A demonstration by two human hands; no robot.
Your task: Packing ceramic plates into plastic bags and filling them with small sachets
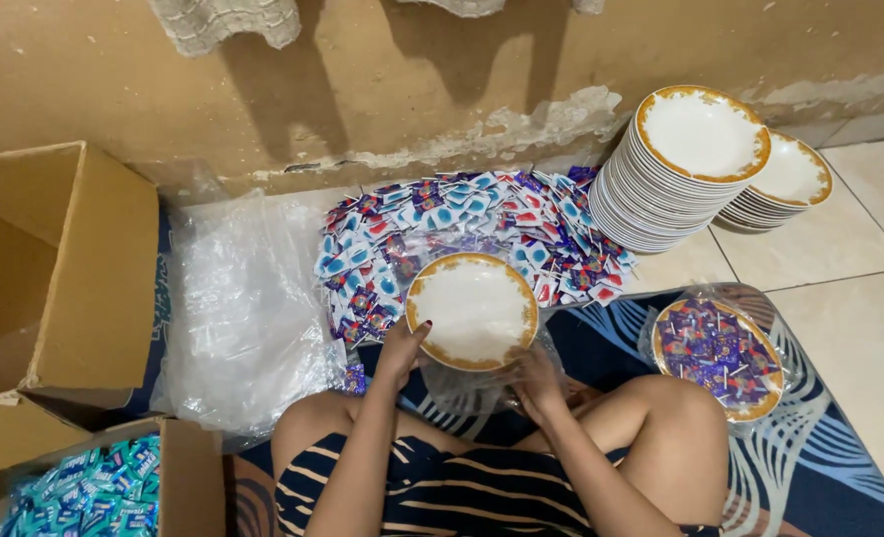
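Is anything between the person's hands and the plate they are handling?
Nothing visible. The left hand touches the plate at its left rim. The right hand sits at its lower right edge, gripping the clear plastic bag below the plate.

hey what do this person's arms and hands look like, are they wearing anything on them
Both forearms are bare, with no sleeves in view. The left hand and right hand show no gloves, and no rings, watch or bracelets that I can make out.
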